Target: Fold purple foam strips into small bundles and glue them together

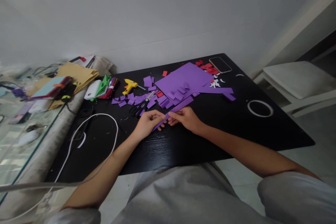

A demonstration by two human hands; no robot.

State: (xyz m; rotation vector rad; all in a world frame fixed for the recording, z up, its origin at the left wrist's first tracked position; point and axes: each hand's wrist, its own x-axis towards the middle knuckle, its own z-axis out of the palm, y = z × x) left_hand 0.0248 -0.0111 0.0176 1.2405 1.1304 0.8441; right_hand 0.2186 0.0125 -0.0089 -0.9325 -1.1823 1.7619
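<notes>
Between my two hands is a long purple paper strip (181, 105), slanting up to the right above the black table. My left hand (149, 122) pinches its lower part, thumb on top. Close beside it, my right hand (186, 118) grips the strip with thumb and fingers. Black-handled scissors (143, 105) lie just beyond my left hand, blades pointing away. Past my hands rests a large purple paper sheet (178, 77), with several small purple paper pieces (180, 93) on and around its near edge.
A yellow glue gun (130, 85) lies at the back. Red paper scraps (207, 67) and a phone (220, 65) are at the far right, a tape ring (259, 108) nearer. A white cable (115, 126) loops over the left side. A white chair (296, 77) stands right of the table.
</notes>
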